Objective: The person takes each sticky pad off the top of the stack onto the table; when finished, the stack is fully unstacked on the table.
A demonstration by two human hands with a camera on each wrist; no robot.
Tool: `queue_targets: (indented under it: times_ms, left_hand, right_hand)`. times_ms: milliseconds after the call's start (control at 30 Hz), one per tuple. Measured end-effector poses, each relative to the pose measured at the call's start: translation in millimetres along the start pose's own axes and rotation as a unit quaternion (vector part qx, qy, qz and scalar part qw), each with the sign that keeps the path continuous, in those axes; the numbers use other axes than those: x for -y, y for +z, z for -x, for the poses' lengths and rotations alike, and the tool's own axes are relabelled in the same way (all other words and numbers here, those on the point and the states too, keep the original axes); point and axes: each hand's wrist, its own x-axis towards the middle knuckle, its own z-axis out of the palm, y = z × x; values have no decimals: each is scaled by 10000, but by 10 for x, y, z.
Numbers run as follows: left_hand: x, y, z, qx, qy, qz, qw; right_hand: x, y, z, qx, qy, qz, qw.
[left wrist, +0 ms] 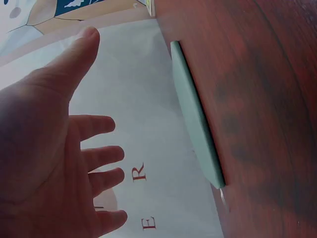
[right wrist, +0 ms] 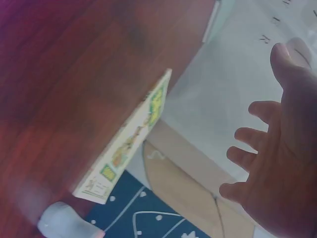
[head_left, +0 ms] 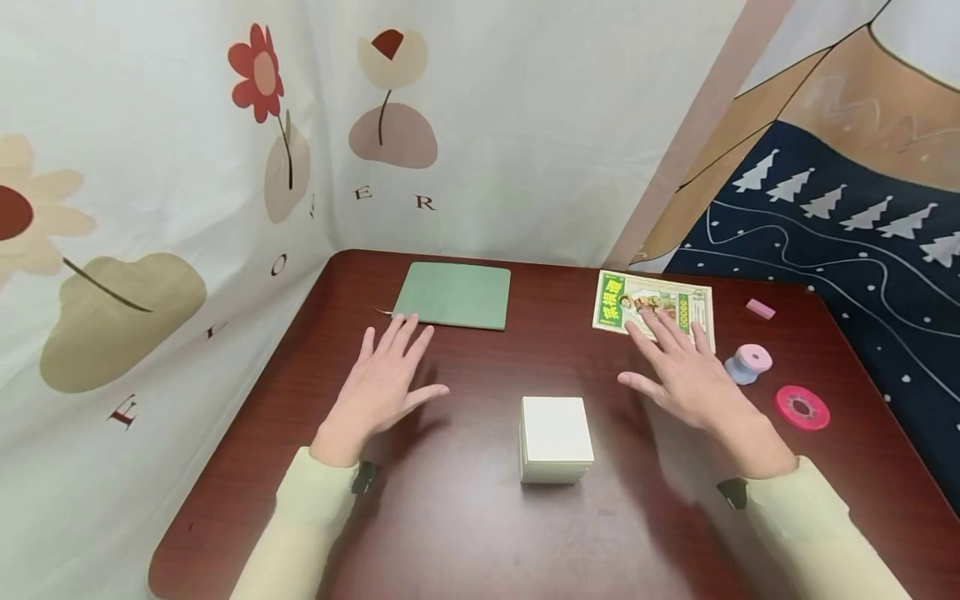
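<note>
My left hand (head_left: 382, 379) hovers over the table with fingers spread, its fingertips near the front edge of a green notebook (head_left: 454, 296). In the left wrist view the notebook (left wrist: 193, 114) lies beyond the spread fingers. My right hand (head_left: 686, 375) is also held above the table, fingers extended; they overlap the lower part of a printed booklet (head_left: 652, 304) in the head view. Its colourful cover (right wrist: 126, 144) shows in the right wrist view. Between the two forearms stands a stack of white cards or paper (head_left: 557, 437). Neither hand holds anything.
At the right of the dark red table (head_left: 465, 533) are a pink eraser-like block (head_left: 761, 309), a pale pink and blue spool-shaped object (head_left: 748, 363) and a bright pink ring (head_left: 802, 407). Printed cloth (head_left: 510, 125) hangs along the table's left and far edges.
</note>
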Motion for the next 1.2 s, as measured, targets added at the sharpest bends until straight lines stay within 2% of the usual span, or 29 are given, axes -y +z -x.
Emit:
queue_targets:
  times_ms: [133,167,233,300,400,467,533,667,700,800,1033,1200]
  left_hand:
    - [-50,4,-4,37,177,660,9977]
    - [-73,13,-6,23,256,944,9952]
    - [-148,28,1,69,371,1661,9854]
    - [-247,58,13,143,509,2445,9682]
    - [-445,87,37,388,595,3538,9326]
    - [-591,116,54,608,623,4076,9090]
    - [-737,149,68,741,637,4514,8870]
    - [-989,248,88,808,714,5149,8505]
    - [-1040,275,94,787,720,5261,8437]
    - [-1165,355,104,716,663,5460,8321]
    - [-1326,474,114,403,241,5440,8378]
    - [-1355,503,119,351,-11,5546,8314]
  right_hand:
    - [73,-98,8,-62,-172,-391,9991]
    - [105,-124,12,-103,-263,-541,9981]
    - [189,-177,16,-177,-517,-889,9945]
    - [295,-226,23,-234,-833,-1220,9887]
    - [484,-278,49,-159,-1196,-1592,9799]
    - [604,-286,74,-46,-1392,-1727,9751]
    - [715,-271,95,87,-1608,-1755,9712]
    - [881,-197,134,260,-1994,-1775,9634]
    - [910,-174,141,300,-2059,-1775,9619]
    - [968,-109,161,377,-2210,-1812,9576]
    - [1026,-24,146,335,-2281,-1840,9555]
    - [1033,-11,118,250,-2279,-1850,9556]
